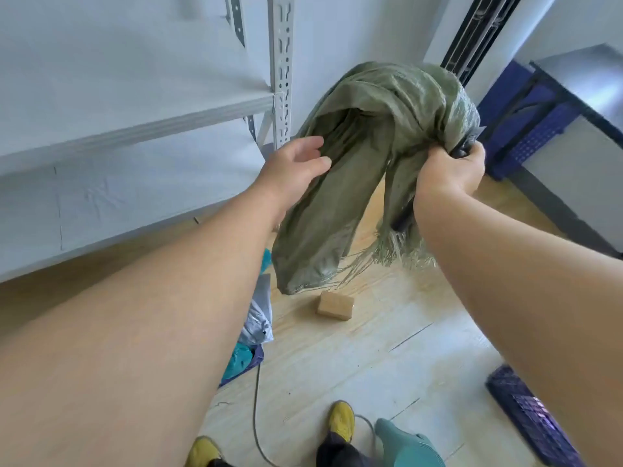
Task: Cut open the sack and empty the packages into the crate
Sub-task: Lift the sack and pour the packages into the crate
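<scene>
Pale wood floor, white shelving, blue crate, small box

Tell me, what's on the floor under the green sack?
A small brown box lies on the floor just below the hanging sack. Nothing shows in the sack's open end, but its folds hide most of the inside.

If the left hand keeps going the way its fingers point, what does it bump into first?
Most likely the green sack. The left hand is open with its fingers aimed right at the hanging folds, very close or already brushing them; depth is hard to judge.
</scene>
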### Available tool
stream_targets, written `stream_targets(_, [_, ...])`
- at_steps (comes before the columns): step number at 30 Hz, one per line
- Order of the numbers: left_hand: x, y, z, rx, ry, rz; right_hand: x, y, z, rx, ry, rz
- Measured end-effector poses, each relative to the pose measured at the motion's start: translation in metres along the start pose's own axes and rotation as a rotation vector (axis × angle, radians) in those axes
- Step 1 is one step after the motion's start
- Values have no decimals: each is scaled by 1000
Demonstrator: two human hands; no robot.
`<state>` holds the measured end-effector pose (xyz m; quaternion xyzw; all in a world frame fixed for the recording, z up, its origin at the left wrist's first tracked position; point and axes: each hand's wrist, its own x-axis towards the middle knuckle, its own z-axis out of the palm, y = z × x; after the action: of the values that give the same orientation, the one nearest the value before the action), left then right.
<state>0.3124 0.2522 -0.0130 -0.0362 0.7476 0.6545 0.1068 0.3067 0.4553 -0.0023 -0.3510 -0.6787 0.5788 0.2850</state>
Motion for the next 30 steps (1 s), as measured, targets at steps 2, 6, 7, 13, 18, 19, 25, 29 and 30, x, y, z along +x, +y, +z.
stream_targets(2, [6,-20,-1,35,27,-54,13,11,6,-12,13,2])
stream_targets(6, [20,-70,-4,89,35,-123,23,50,27,-50,6,-4])
stream_targets(7, [24,-85,-3,96,39,-134,24,64,33,-60,-6,-7])
stream_targets(13, [53,-196,23,124,-19,-217,28,174,61,-199,-57,-49])
stream_targets(18, [78,-305,57,141,-86,-271,36,280,81,-257,-39,-50])
stream_targets(19, [82,-328,64,140,-84,-278,37,304,84,-265,-37,-48])
stream_targets(25, [100,-450,100,181,-29,-292,34,441,99,-258,-36,-15])
stream_targets(29, [118,-506,114,230,22,-281,36,508,111,-240,-50,-34])
stream_targets(30, [125,-516,116,240,36,-272,37,522,115,-242,-62,-53])
